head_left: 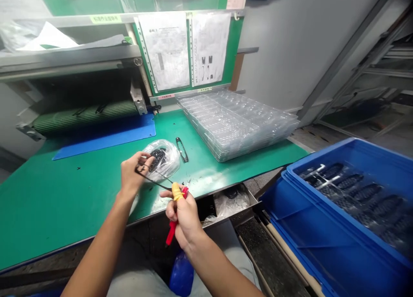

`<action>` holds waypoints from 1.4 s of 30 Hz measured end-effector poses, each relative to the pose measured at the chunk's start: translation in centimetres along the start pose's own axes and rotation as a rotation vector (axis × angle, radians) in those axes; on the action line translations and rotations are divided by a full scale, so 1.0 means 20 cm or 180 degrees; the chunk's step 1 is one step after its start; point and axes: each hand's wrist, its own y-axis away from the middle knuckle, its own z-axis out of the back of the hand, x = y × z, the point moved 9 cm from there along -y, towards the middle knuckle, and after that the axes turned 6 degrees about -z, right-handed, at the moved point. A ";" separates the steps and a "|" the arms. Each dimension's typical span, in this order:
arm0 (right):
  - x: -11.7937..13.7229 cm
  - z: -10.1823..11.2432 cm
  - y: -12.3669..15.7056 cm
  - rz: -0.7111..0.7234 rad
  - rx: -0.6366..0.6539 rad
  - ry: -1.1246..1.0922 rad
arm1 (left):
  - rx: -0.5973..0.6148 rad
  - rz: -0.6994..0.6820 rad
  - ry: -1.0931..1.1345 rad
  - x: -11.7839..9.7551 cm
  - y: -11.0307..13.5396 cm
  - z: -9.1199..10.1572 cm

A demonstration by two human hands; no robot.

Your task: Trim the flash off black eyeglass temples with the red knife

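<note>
My left hand (133, 173) pinches one end of a thin black elongated plastic frame (155, 183). The frame's other end meets my right hand (187, 215), which is closed around a red-handled pointed tool (171, 233); its slim tip sticks out past the fingers. Yellow wrapping (177, 192) covers the right thumb. Just beyond my left fingers lies a clear plastic bag (172, 161), open at the top, with small black parts (159, 158) inside. Another black elongated frame (182, 150) rests on the green tabletop (93, 189) to the right of the bag.
Stacked clear plastic trays (232, 125) occupy the table's back right. A green-belted conveyor (87, 116) ends at the back left, above a blue sheet (106, 140). An open drawer (253, 201) juts out below the edge. At right stands a blue crate (300, 241) holding trays of black parts.
</note>
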 end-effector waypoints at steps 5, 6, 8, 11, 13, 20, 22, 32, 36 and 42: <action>-0.05 0.01 0.05 -0.0438 0.0071 -0.0115 | -0.0713 -0.1141 0.0023 -0.33 0.23 0.22; -0.07 -0.01 0.07 -0.0550 0.0133 -0.0086 | -0.0846 -0.1396 0.0038 -0.40 0.28 0.26; -0.12 -0.04 0.11 -0.0749 0.0298 0.0034 | -0.1200 -0.1814 0.0030 -0.50 0.38 0.34; -0.21 -0.07 0.19 -0.0922 0.0572 0.0393 | -0.1602 -0.2130 0.0000 -0.57 0.45 0.43; -0.22 -0.05 0.21 -0.0798 0.0646 0.0727 | -0.1605 -0.2084 0.0022 -0.59 0.44 0.47; 0.07 -0.09 0.21 0.0519 0.1078 0.1911 | 0.1284 -0.0273 0.1934 -0.43 0.39 0.25; 0.12 -0.15 0.22 0.0710 0.1330 0.2277 | 0.1619 0.0061 0.1970 -0.39 0.44 0.22; 0.10 -0.25 0.26 0.1190 0.2130 0.3182 | 0.1612 0.0514 0.2123 -0.32 0.54 0.27; 0.13 -0.29 0.26 0.1286 0.2256 0.3154 | 0.1619 0.0609 0.2159 -0.31 0.54 0.25; 0.13 -0.26 0.19 0.0818 0.1974 0.2534 | 0.1620 0.0486 0.2428 -0.33 0.46 0.20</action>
